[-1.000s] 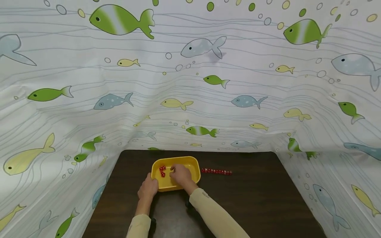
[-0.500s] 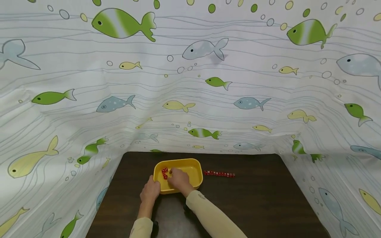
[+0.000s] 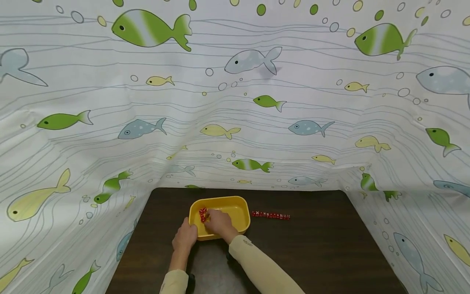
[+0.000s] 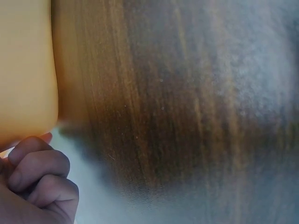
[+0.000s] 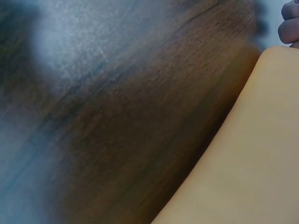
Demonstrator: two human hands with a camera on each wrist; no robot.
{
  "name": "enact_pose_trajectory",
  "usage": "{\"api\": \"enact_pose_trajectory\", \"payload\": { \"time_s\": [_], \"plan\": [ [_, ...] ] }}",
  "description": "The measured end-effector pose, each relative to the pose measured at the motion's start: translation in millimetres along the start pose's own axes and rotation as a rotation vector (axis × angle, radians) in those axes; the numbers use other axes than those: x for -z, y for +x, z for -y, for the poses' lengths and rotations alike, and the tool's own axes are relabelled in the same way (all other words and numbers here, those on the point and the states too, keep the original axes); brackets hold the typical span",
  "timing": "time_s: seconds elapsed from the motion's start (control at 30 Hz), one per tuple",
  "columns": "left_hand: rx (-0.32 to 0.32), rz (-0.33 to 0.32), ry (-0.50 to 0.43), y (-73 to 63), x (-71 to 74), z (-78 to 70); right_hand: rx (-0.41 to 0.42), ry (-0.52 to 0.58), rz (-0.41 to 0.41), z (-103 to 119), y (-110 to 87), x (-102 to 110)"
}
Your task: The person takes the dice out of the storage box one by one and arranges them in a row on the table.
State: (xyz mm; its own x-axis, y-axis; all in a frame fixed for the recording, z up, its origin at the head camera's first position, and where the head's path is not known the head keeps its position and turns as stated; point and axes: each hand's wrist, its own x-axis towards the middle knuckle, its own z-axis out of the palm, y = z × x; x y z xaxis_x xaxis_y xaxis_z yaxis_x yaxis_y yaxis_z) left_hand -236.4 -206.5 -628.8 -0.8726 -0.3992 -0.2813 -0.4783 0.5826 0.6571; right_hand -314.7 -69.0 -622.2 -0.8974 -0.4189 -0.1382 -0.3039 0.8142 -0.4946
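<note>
A yellow tray (image 3: 240, 204) sits on the dark table, several red dice (image 3: 202, 214) with white pips lying at its left end. My left hand (image 3: 184, 234) grips the tray's front left corner, thumb over the rim. Curled fingers (image 4: 42, 170) show beneath that corner in the left wrist view. Reaching into the tray, my right hand (image 3: 219, 222) has its fingertips right at the dice; I cannot tell whether it pinches one. The right wrist view shows only the tray's outer wall (image 5: 252, 149) and the left hand's fingers (image 5: 290, 30), with the right hand out of sight.
Right of the tray, a straight row of red dice (image 3: 271, 215) lies on the brown wood-grain table (image 3: 312, 245). A white sheet (image 3: 220, 94) printed with fish rises behind the table and along both sides.
My right hand has shifted left inside the tray, closer to the dice. The left hand keeps its grip on the corner. The head view has tilted slightly.
</note>
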Motion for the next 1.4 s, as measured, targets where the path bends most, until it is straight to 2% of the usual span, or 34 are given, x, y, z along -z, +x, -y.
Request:
{"api": "enact_pose_trajectory", "payload": {
  "time_s": [0.17, 0.37, 0.67, 0.77, 0.97, 1.4],
  "plan": [
    [0.0, 0.007, 0.005, 0.1, -2.5, 2.4, 0.013, -0.05, 0.004, 3, 0.4, -1],
    [-0.001, -0.002, 0.007, 1.3, -2.6, 3.0, 0.076, -0.139, -0.042, 7, 2.2, -2],
    [-0.002, -0.012, 0.018, 2.1, 0.4, 1.6, 0.099, -0.159, -0.052, 6, 6.8, -5],
    [0.0, -0.017, 0.023, 0.8, -1.3, 0.9, 0.095, -0.107, -0.043, 4, 3.9, -3],
    [0.006, -0.022, 0.022, 0.0, -1.0, 0.2, 0.041, 0.07, -0.025, 3, 1.2, 0],
    [0.021, -0.011, 0.024, 0.4, -2.2, 0.3, -0.006, 0.174, -0.034, -7, -8.4, 9]
  ]
}}
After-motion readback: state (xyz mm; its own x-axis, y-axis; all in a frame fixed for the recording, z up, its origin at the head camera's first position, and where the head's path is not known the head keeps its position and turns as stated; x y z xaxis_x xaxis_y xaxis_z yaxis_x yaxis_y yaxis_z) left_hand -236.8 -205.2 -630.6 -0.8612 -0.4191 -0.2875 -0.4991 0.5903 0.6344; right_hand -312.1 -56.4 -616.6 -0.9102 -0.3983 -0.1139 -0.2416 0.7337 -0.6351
